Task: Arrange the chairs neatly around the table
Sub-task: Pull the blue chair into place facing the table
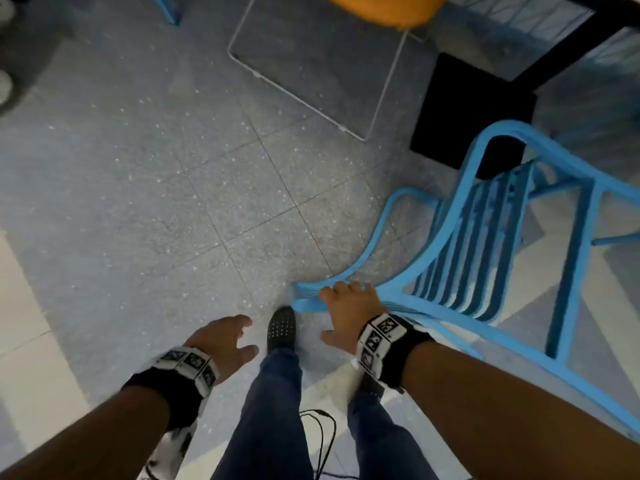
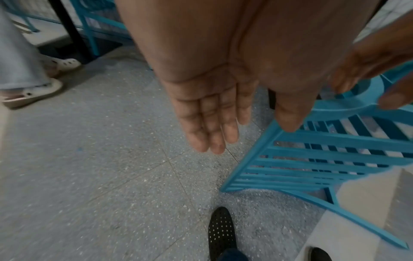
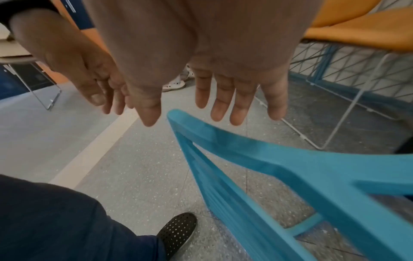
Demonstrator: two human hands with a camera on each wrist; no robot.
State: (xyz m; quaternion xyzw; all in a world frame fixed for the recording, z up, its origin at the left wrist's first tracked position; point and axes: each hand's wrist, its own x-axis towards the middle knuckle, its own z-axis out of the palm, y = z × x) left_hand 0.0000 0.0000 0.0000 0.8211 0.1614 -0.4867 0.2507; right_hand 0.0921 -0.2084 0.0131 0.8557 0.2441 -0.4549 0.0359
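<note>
A light-blue slatted metal chair stands at my right, its back toward me. My right hand lies over the left end of its top rail. In the right wrist view that hand has straight, spread fingers above the rail and does not curl round it; I cannot tell whether it touches. My left hand hangs free to the left of the chair, fingers straight and holding nothing. The chair's slatted back shows beside it. A black table base sits beyond the chair.
An orange-seated chair on a white wire frame stands ahead. Another blue chair and a person's feet in pale clogs are off to the left. My black shoe is by the chair's corner. Speckled grey floor lies ahead left.
</note>
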